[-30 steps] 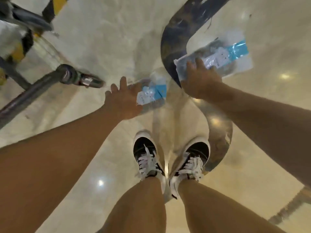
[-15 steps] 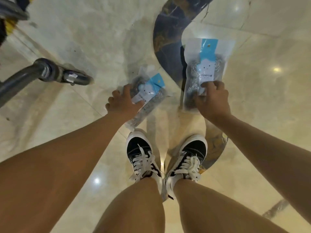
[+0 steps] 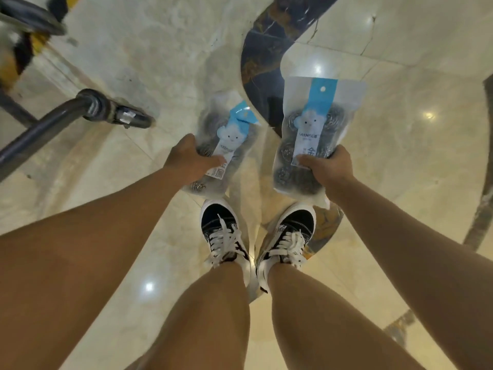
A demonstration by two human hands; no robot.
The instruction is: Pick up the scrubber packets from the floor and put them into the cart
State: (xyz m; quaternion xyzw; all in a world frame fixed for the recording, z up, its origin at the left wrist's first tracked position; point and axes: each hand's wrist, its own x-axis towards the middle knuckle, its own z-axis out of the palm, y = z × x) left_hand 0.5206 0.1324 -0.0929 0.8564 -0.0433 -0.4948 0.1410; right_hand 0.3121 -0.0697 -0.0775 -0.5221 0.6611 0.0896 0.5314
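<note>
Two clear packets of steel scrubbers with blue-and-white labels are in my hands, above the marble floor. My left hand (image 3: 190,160) grips the left scrubber packet (image 3: 229,134) by its lower edge, thumb on the label. My right hand (image 3: 326,166) holds the right scrubber packet (image 3: 317,121) upright from below, fingers wrapped round its lower part. The dark metal cart frame (image 3: 53,121) with a wheel (image 3: 125,116) stands to my left.
My two black-and-white sneakers (image 3: 226,233) stand on the glossy beige floor just below the packets. A dark curved inlay (image 3: 264,57) runs through the floor ahead. A yellow-and-black striped post (image 3: 24,49) rises at the upper left behind the cart.
Both hands closed on the packets and lifted them off the floor, turning them upright. The view has risen a little and the cart frame sits nearer at left.
</note>
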